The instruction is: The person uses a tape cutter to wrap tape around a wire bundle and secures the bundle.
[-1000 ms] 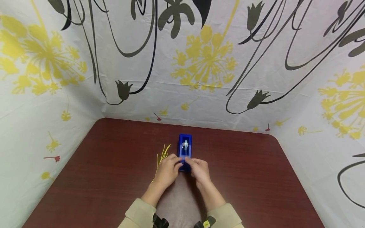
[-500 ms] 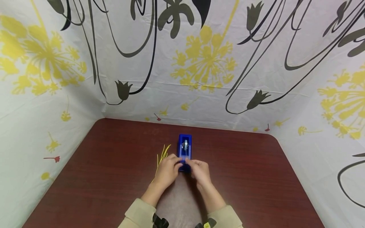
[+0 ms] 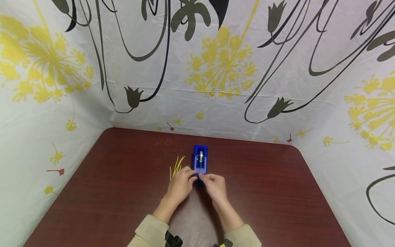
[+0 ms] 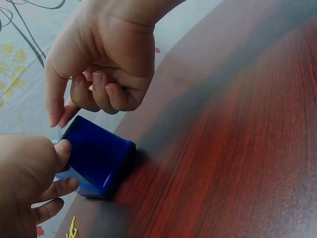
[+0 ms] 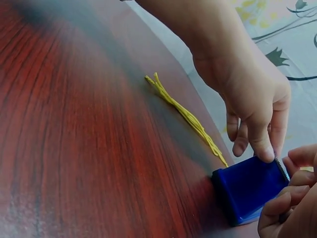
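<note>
A blue tape dispenser [image 3: 200,168] with a small tape roll [image 3: 201,157] stands on the dark red table. My left hand [image 3: 180,185] grips its front left side, the thumb [image 4: 63,149] lying by the serrated cutter. At that toothed edge, my right hand [image 3: 215,187] pinches what looks like the clear tape's end between thumb and index finger; its other fingers are curled, as the left wrist view shows. The tape itself is barely visible. Left of the dispenser lies a bundle of yellow strings [image 5: 185,114], partly hidden by my left hand in the head view.
The brown-red table [image 3: 271,185] has rounded far corners. Behind it and at both sides hangs a white cloth [image 3: 172,68] with grey and yellow flower prints. Beige sleeves [image 3: 151,233] cover my forearms, with dark wrist cameras [image 3: 173,240] at the cuffs.
My right hand's fingertips have shifted slightly toward me, over the dispenser's front end. The left hand, dispenser and yellow strings stay in place.
</note>
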The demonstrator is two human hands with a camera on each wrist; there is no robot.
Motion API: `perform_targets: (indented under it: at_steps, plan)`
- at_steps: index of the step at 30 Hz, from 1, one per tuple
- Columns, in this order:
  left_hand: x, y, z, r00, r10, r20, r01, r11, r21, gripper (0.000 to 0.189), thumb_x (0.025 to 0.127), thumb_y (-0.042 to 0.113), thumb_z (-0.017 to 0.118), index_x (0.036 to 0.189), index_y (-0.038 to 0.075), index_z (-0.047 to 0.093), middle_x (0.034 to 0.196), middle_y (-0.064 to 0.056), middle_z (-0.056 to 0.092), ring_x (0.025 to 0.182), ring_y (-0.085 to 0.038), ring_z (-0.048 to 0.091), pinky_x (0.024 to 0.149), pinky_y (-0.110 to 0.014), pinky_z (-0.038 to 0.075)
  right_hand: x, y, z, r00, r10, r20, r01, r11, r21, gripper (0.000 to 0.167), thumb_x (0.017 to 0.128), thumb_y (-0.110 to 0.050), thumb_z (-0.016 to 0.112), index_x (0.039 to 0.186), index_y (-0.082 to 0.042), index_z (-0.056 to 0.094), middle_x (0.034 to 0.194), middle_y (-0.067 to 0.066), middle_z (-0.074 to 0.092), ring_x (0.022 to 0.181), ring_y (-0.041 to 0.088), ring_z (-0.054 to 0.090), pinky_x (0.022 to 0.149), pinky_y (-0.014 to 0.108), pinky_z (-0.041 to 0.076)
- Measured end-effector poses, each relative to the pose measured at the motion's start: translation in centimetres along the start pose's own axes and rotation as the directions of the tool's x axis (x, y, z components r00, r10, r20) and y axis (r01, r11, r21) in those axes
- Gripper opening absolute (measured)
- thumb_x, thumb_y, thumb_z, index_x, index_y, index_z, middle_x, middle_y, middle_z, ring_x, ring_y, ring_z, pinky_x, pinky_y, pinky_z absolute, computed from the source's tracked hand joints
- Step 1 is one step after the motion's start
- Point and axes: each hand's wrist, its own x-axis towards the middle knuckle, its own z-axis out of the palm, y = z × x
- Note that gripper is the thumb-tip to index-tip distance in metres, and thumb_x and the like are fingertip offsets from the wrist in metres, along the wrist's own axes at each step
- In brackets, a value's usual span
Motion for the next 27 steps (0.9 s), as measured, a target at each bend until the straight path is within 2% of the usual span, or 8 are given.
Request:
perform_targets:
  at_steps: [2,3,15,21,27]
  plan:
    - [0.04,0.01,0.01,1.000,0.001,-0.001,-0.001,1.000,0.002,0.020,0.089,0.012,0.078,0.108,0.004,0.078,0.091,-0.001,0.067,0.083,-0.020,0.067,0.077,-0.036,0.055,-0.09,0.02,0.07,0.999,-0.042,-0.012,0.041,0.998,-0.044,0.025,0.088,-0.020,0.077,0.084,0.005,0.077,0.082,0.002,0.071,0.080,0.012,0.055,0.076,0.029,0.043]
    - [0.05,0.01,0.02,1.000,0.003,-0.002,-0.003,1.000,0.002,0.020,0.089,0.012,0.078,0.108,0.004,0.078,0.091,-0.001,0.067,0.083,-0.020,0.068,0.078,-0.036,0.055,-0.17,-0.02,0.09,0.998,-0.059,-0.015,0.058,0.997,-0.058,0.024,0.088,-0.019,0.077,0.084,0.005,0.078,0.081,0.003,0.071,0.080,0.013,0.056,0.076,0.030,0.044]
    - [-0.08,-0.21,0.21,1.000,-0.004,-0.005,0.004,1.000,0.001,0.020,0.089,0.011,0.078,0.108,0.006,0.078,0.089,0.001,0.066,0.080,-0.018,0.066,0.075,-0.035,0.055,-0.65,0.35,0.27,0.996,-0.091,-0.019,0.088,0.990,-0.110,0.023,0.089,-0.018,0.077,0.081,0.004,0.077,0.059,-0.001,0.059,0.054,0.008,0.049,0.049,0.021,0.040]
    - [-0.05,-0.17,0.21,1.000,-0.006,-0.005,0.006,1.000,-0.007,0.020,0.089,0.011,0.078,0.108,0.006,0.078,0.089,0.001,0.066,0.080,-0.018,0.066,0.075,-0.034,0.055,-0.88,0.39,0.37,0.992,-0.124,-0.029,0.119,0.983,-0.137,0.022,0.088,-0.017,0.077,0.079,0.003,0.077,0.058,0.002,0.061,0.050,0.006,0.050,0.046,0.020,0.039]
    - [-0.10,-0.14,0.19,1.000,-0.010,-0.006,0.009,1.000,-0.010,0.020,0.089,0.010,0.078,0.108,0.006,0.078,0.088,0.001,0.066,0.080,-0.018,0.066,0.075,-0.035,0.055,-0.97,0.58,0.32,0.984,-0.172,-0.050,0.159,0.965,-0.209,0.020,0.088,-0.018,0.078,0.074,-0.003,0.077,0.053,-0.005,0.057,0.047,0.006,0.050,0.044,0.020,0.038]
